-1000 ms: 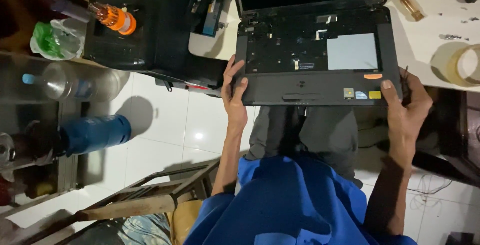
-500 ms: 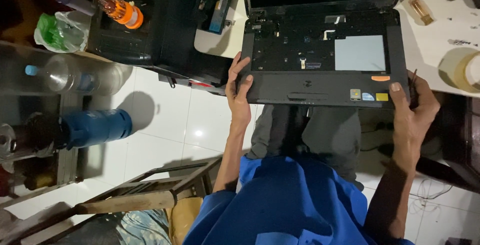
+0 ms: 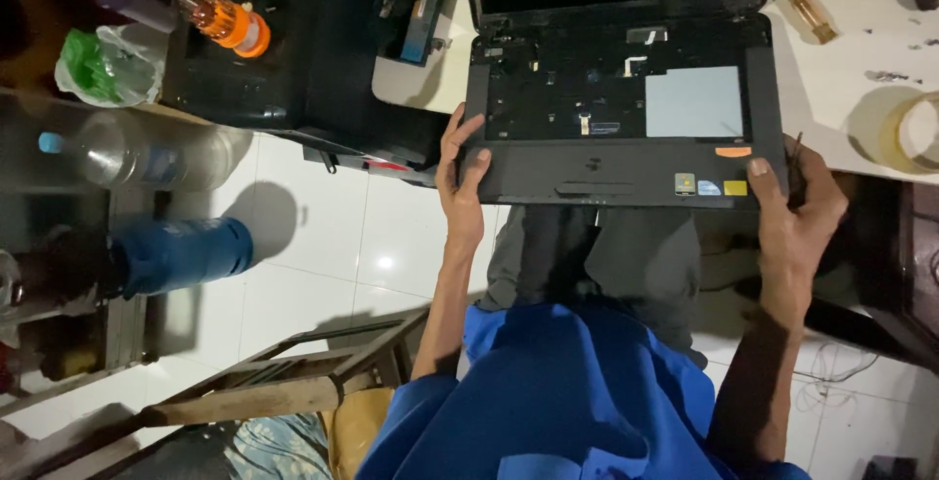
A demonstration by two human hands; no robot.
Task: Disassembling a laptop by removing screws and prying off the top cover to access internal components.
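A black laptop (image 3: 626,162) with its keyboard removed rests at the edge of a white table (image 3: 841,79), its lid open. The bare keyboard bay shows small parts and a pale grey rectangle. My left hand (image 3: 463,182) grips the laptop's front left corner, thumb on the palm rest. At the front right corner my right hand (image 3: 794,208) holds the laptop, and a thin dark tool sticks up from that hand.
A roll of clear tape (image 3: 910,133) and a small amber bottle (image 3: 812,15) lie on the table. A black case (image 3: 313,59), an orange-handled screwdriver (image 3: 227,22), a plastic bottle (image 3: 137,152) and a blue can (image 3: 181,255) sit to the left. A wooden stool (image 3: 293,382) stands below.
The laptop sits lower and further right in view than a second ago. Both hands keep the same hold on its front corners.
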